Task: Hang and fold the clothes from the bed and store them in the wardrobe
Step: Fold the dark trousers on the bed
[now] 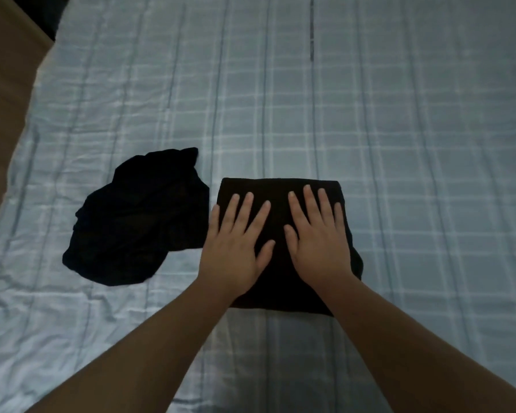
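Observation:
A black garment folded into a neat rectangle [280, 189] lies on the bed in front of me. My left hand [236, 242] presses flat on its left half with fingers straight and spread. My right hand [318, 236] lies flat on its right half, fingers straight. A second black garment [137, 219] sits crumpled in a loose heap just left of the folded one, touching or nearly touching its left edge.
The bed [399, 144] is covered by a pale blue checked sheet, wrinkled at the near left. A brown floor or furniture surface [3, 84] runs along the bed's left edge. The wardrobe is out of view.

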### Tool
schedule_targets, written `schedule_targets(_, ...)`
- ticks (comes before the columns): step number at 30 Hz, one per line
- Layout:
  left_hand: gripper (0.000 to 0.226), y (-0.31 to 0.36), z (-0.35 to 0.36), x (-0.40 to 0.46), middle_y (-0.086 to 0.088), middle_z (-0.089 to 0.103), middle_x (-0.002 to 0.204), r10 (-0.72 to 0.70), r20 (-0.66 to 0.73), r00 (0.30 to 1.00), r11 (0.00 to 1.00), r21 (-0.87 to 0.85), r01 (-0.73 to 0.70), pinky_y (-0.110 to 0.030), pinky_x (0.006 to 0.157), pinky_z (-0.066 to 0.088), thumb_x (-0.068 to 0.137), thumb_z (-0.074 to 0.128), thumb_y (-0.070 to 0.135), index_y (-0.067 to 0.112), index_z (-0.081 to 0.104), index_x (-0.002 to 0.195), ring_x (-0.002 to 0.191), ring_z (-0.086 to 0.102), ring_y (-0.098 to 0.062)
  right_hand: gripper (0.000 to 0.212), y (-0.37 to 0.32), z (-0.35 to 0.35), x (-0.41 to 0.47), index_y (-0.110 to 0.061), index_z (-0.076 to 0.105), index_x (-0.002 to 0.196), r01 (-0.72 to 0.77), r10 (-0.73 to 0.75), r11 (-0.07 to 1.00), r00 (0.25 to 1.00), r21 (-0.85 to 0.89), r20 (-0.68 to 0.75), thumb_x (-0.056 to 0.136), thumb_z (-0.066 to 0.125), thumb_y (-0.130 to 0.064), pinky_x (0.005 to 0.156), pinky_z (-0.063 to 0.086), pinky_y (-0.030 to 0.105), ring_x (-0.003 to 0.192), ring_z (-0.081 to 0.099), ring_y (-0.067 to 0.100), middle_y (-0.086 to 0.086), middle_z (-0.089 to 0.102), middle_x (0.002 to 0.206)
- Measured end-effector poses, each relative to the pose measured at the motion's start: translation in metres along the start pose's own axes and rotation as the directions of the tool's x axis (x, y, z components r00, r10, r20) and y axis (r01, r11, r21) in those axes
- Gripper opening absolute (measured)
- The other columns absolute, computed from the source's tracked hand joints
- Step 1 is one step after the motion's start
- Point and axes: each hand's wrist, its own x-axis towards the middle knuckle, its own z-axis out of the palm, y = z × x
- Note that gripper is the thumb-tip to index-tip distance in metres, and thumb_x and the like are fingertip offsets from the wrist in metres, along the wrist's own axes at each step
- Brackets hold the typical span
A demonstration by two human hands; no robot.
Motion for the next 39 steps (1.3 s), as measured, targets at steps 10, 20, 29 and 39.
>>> schedule_targets(10,0.072,-0.022,0.038,0.036,-0.010,0.000,0.167,-0.034,0.094,0.995,0.989,-0.138,0.047,-0.054,0.123,0.003,0.095,0.034,0.059,0.038,0.007,0.158,0.154,-0.008,-0.028,0.074,0.009,0.027,0.022,-0.033,0.010,0.161,-0.001,-0.005,0.998,0.995,0.055,0.097,0.096,0.032,-0.061,0.122,0.007,0.060,0.154,-0.008,0.034,0.010,0.002,0.169)
schedule_targets(20,0.077,-0.035,0.075,0.057,-0.015,0.009,0.165,-0.016,0.127,0.992,0.981,-0.189,0.040,-0.061,0.117,0.019,0.088,0.043,0.051,0.032,0.014,0.157,0.152,0.004,-0.036,0.075,0.018,0.060,0.044,-0.028,0.021,0.160,-0.017,0.004,0.994,0.992,0.104,0.125,0.093,0.042,-0.054,0.122,0.006,0.061,0.154,-0.001,0.038,0.011,0.011,0.168)
schedule_targets(29,0.079,-0.039,0.091,0.062,-0.016,0.016,0.163,0.020,0.060,0.998,0.968,-0.251,-0.004,-0.065,0.109,0.028,0.084,0.050,0.049,0.033,0.021,0.155,0.151,0.009,-0.040,0.071,0.033,0.083,0.047,-0.025,0.031,0.155,0.055,-0.048,0.969,0.998,0.240,-0.033,0.089,0.048,-0.045,0.118,0.014,0.066,0.153,0.007,0.040,0.015,0.022,0.164)
schedule_targets(39,0.073,-0.030,0.068,0.049,-0.013,0.015,0.165,-0.013,0.007,1.000,0.972,-0.234,0.014,-0.059,0.109,0.034,0.088,0.043,0.046,0.031,0.021,0.156,0.152,0.010,-0.034,0.068,0.020,0.058,0.036,-0.030,0.028,0.157,0.011,-0.002,0.970,0.999,0.243,-0.037,0.093,0.042,-0.048,0.120,0.016,0.060,0.154,0.005,0.034,0.008,0.019,0.166)
